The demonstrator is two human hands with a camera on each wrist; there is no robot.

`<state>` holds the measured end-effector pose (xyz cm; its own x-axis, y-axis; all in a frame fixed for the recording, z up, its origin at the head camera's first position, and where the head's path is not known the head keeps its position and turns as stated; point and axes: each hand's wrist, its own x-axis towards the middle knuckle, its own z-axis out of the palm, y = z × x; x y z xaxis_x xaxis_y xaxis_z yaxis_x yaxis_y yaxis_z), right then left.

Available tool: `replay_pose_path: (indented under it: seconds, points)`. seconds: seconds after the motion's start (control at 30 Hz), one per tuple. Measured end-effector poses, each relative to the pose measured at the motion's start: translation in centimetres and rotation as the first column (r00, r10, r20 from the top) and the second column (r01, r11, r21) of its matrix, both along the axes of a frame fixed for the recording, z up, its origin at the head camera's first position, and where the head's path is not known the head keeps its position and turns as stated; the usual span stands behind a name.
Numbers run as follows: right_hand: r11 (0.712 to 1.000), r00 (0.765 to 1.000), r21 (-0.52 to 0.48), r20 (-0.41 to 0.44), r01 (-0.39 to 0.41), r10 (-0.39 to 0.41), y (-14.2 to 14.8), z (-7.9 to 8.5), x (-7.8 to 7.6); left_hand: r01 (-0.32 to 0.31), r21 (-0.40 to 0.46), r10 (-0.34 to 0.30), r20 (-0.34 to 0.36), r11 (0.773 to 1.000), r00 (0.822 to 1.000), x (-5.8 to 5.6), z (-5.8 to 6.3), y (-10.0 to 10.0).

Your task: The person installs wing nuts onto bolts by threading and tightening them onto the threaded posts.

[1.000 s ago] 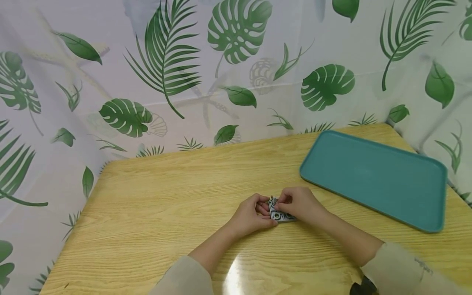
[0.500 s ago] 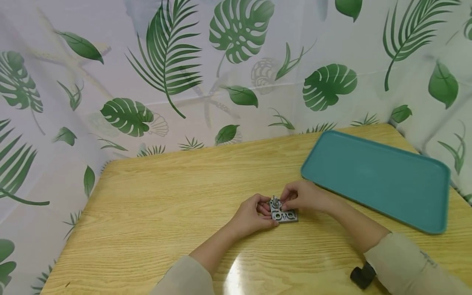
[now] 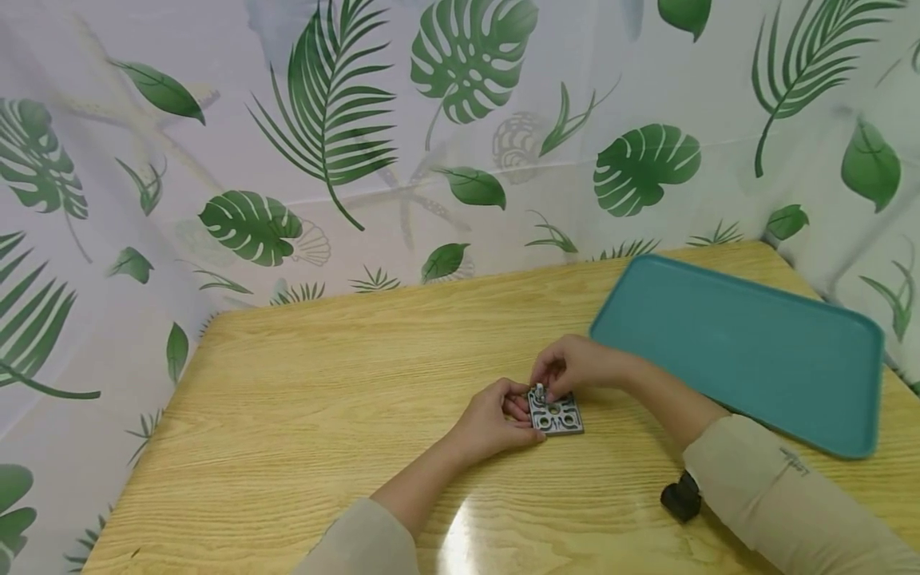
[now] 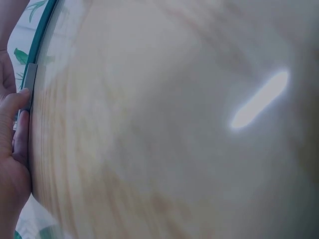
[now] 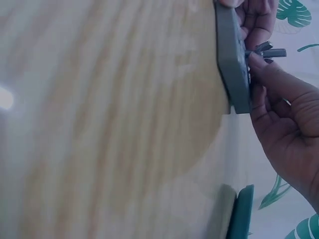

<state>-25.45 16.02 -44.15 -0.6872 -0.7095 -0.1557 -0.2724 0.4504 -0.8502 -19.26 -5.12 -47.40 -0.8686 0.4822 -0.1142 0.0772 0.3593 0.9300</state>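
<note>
A small square grey metal plate [image 3: 562, 425] with round holes and curved grooves lies on the wooden table. My left hand [image 3: 491, 417] grips it by its left side, with the thumb at the near corner. From the plate's far left corner rises a small metal piece [image 5: 274, 52] with prongs. My right hand [image 3: 580, 363] reaches over the far side and pinches this piece low down between thumb and fingers. The right wrist view shows the plate [image 5: 232, 62] edge-on, with the right thumb against the piece's base. In the left wrist view only the plate's edge [image 4: 30, 82] shows.
A teal tray [image 3: 747, 351] lies at the back right of the wooden table [image 3: 345, 383], close beyond my right forearm. A leaf-printed cloth [image 3: 402, 144] hangs behind and at both sides. A black device [image 3: 681, 499] sits under my right sleeve.
My right hand has moved from the plate's right part to its far left corner, uncovering the holes. My left hand keeps its hold on the plate.
</note>
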Motion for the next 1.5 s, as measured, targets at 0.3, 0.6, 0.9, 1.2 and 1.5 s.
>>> replay_pose_path:
  seconds: [0.3,0.6,0.9,1.2,1.5]
  points:
    - [0.995,0.995,-0.026,-0.028,0.094,-0.095,0.3,-0.5,1.0,0.001,-0.002,-0.001,0.002,1.000,1.000,0.1,-0.2,0.0]
    - [0.936,0.932,0.028,-0.101,0.351,-0.347,-0.4,-0.4,3.7,0.002,-0.003,-0.002,-0.008,1.000,1.000,0.0,-0.1,0.1]
    - [0.875,0.872,0.006,-0.094,0.483,-0.481,-1.4,0.0,5.8,0.005,-0.004,-0.005,-0.011,1.000,1.000,0.0,-0.1,0.0]
    - [0.894,0.893,0.021,-0.058,0.447,-0.446,-0.2,0.2,4.2,-0.003,0.014,0.003,0.005,1.000,1.000,0.0,-0.1,0.2]
    - [0.992,0.991,0.009,0.037,0.128,-0.128,0.5,0.2,0.8,-0.009,0.002,0.009,0.002,1.000,1.000,0.1,0.1,0.1]
